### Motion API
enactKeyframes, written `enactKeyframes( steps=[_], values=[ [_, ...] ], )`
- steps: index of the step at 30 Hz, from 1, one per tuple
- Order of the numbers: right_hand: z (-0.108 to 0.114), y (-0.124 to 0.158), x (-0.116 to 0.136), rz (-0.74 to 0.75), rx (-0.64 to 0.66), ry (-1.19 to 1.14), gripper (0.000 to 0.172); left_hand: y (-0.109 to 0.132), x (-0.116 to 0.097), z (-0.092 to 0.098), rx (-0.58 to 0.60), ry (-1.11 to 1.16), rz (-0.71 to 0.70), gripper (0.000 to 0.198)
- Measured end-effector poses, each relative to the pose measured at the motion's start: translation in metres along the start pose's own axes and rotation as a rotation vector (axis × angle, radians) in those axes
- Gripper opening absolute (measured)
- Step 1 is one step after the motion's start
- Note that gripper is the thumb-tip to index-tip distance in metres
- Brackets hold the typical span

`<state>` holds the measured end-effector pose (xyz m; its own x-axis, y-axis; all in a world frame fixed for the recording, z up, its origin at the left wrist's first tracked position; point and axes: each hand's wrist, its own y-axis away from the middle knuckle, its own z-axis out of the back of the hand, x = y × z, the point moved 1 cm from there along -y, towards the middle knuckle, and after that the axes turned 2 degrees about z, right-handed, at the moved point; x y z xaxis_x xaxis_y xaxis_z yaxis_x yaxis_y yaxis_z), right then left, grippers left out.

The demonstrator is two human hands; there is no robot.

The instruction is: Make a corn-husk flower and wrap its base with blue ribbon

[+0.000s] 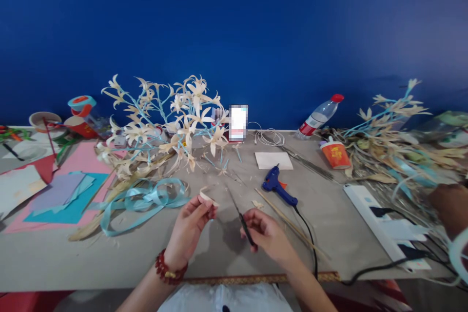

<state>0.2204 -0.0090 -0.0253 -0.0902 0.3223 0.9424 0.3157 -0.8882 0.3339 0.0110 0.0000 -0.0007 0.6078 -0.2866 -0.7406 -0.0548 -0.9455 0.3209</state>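
Observation:
My left hand (193, 217), with a red bead bracelet at the wrist, pinches a small cream petal-like strip (209, 199) between thumb and fingertips. To its right, my right hand (265, 231) is closed around a thin pointed tool (244, 226) with a dark handle. The tool's tip points up and away, a little right of the strip and apart from it. Its exact kind is unclear. A small pale scrap (258, 204) lies on the table just beyond my right hand.
Cream flowers on blue stems (197, 116) spread at the back left, near light-blue ribbon (144, 200) and coloured paper (60, 204). A blue glue gun (280, 185), thin stick (288, 218) and power strip (376, 222) lie right. Behind stand a bottle (320, 118) and a red cup (336, 155).

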Motion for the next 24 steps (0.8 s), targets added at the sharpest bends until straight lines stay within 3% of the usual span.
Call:
enactKeyframes(
  steps=[5,9,24],
  values=[
    [-0.024,0.007,0.002,-0.05,0.116,-0.179,0.05,0.0,0.0,-0.005,0.004,-0.003,-0.041,0.015],
    [-0.033,0.008,0.0,-0.018,0.126,-0.222,0.055,0.001,0.003,-0.008,-0.02,-0.019,-0.051,0.014],
    [-0.035,0.008,0.01,-0.056,0.051,-0.115,0.031,0.0,0.003,-0.013,-0.028,-0.074,-0.073,0.014]
  ],
)
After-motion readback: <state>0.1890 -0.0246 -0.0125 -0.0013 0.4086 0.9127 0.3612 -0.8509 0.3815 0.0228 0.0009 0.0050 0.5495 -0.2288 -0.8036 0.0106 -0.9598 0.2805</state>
